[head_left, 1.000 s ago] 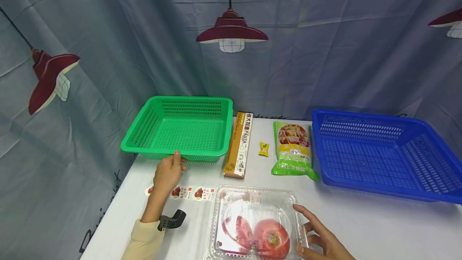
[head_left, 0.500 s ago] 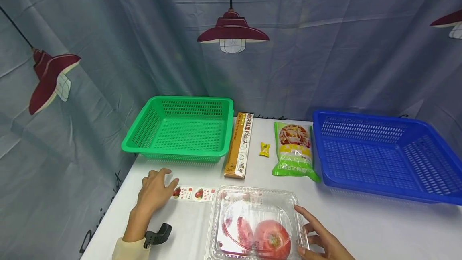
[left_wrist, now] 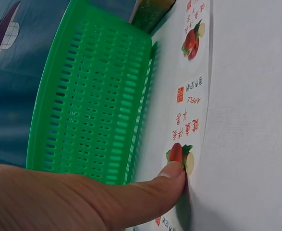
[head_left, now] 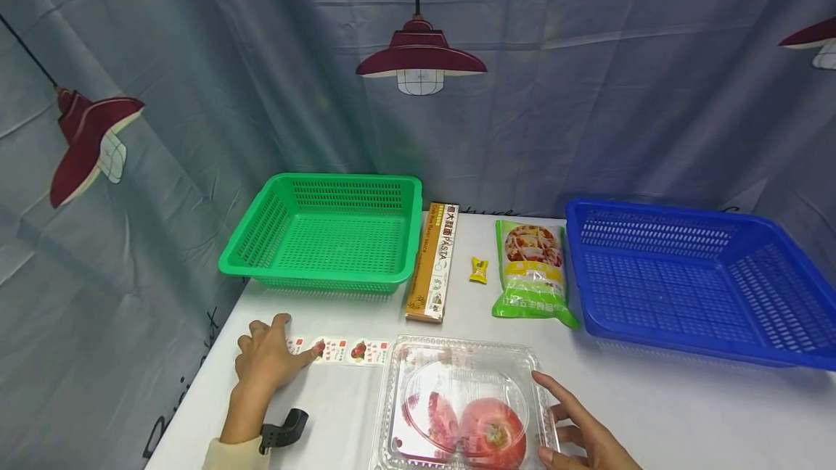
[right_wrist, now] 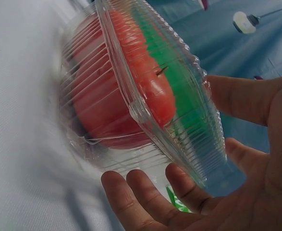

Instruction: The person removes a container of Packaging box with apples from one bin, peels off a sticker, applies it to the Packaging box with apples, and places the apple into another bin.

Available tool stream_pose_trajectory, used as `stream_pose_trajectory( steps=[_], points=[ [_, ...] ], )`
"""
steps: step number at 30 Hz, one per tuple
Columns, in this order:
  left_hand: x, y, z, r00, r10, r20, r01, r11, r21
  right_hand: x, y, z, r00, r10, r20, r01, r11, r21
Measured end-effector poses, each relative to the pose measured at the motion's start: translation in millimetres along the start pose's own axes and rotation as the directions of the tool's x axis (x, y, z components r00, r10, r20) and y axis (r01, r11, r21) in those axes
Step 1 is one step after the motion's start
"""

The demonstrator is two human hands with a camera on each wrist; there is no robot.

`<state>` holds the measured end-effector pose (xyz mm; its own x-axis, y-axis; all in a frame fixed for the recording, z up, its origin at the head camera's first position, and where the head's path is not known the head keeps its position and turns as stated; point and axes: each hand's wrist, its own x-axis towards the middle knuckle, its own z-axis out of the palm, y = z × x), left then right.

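Note:
In the head view, my left hand (head_left: 266,357) lies over a strip of apple-printed labels (head_left: 358,351), fingers spread on the table and thumb straight. The left wrist view shows the thumb (left_wrist: 172,190) pressing a label's apple picture at the strip's edge. My right hand (head_left: 584,430) rests relaxed fingers along the right side of a clear plastic clamshell box (head_left: 470,361). Inside are red round fruits (head_left: 493,430), one with a short stem in the right wrist view. The box lid is down, and part of the strip passes under the box.
At the back left stands a green basket (head_left: 339,278); a blue basket (head_left: 653,336) stands right. Between them lie a pasta box (head_left: 432,263), a small yellow packet (head_left: 479,270) and a green food bag (head_left: 532,270). A grey curtain (head_left: 294,93) hangs behind the table.
My left hand has moved from the green basket's front edge back toward me, down onto the label strip, its thumb coming onto a label. The right hand and clamshell box stay put.

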<state>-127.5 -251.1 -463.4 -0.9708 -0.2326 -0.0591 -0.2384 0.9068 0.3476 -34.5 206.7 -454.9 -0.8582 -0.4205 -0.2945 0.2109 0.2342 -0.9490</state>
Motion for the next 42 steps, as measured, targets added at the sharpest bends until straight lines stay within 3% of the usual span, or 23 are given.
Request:
stream_pose_trajectory(
  steps=[8,14,17,20,23,27,31,36,42],
  points=[
    [4.4,-4.1,-5.6,1.0,0.008,0.013,-0.008,0.999,-0.051,1,0,-1,1.0,0.002,0.002,-0.002,1.0,-0.002],
    [7.2,-4.8,-6.2,0.998,0.025,-0.056,-0.032,0.991,-0.133,2,0,0,1.0,-0.005,-0.002,0.005,1.0,-0.006],
    [7.1,-5.5,-9.5,0.997,0.043,-0.058,-0.052,0.985,-0.164,2,0,-1,1.0,0.002,-0.002,-0.002,1.0,0.005],
    [5.5,-5.9,-13.9,0.999,0.048,-0.013,-0.049,0.983,-0.174,2,1,-1,1.0,0.01,-0.002,-0.01,1.0,0.018],
    [2.9,-6.1,-20.8,0.996,0.043,0.083,-0.03,0.988,-0.15,3,3,-2,1.0,0.029,-0.001,-0.029,0.999,0.045],
    [-0.9,-6.3,-32.9,0.977,0.035,0.212,-0.011,0.993,-0.114,3,4,-2,0.998,0.056,0.003,-0.056,0.994,0.091],
    [-4.6,-7.0,-41.8,0.957,0.047,0.286,-0.021,0.995,-0.095,2,5,-1,0.998,0.057,0.01,-0.057,0.993,0.107],
    [-7.4,-9.4,-47.0,0.948,0.059,0.312,-0.026,0.994,-0.111,1,4,0,1.0,0.027,0.017,-0.028,0.995,0.1],
    [-9.1,-6.2,-55.9,0.964,0.098,0.246,-0.075,0.992,-0.102,1,4,0,0.999,0.041,0.015,-0.042,0.993,0.107]
  ],
)
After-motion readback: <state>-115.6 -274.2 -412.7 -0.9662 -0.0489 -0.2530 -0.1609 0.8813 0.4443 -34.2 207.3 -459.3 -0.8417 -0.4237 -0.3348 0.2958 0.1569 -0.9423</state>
